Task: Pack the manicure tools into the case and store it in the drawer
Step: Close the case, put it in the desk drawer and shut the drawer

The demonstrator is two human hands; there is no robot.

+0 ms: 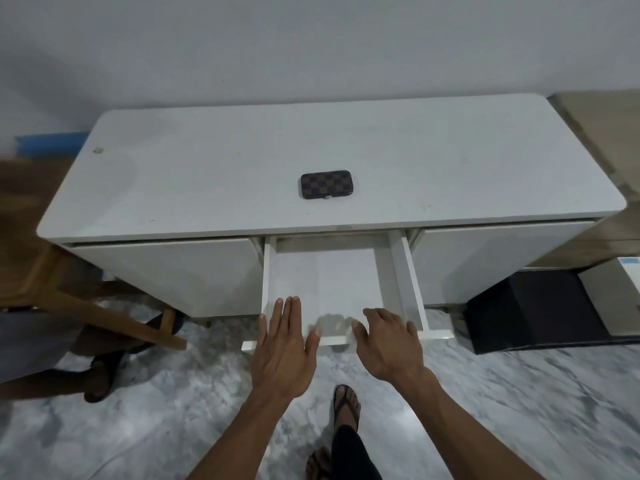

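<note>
Hovering, empty and flat-fingered, left hand and right hand over the front edge of the pulled-out drawer; closed checkered case lying on the cabinet top, needing lifting level and lowering flat inside.

The case, a small rounded rectangle in a brown-and-black check, is lying flat and closed near the middle of the white tabletop, long side facing the front edge. The middle drawer, white inside and out, is standing pulled open just below and in front of it, showing nothing but its bare floor.
</note>
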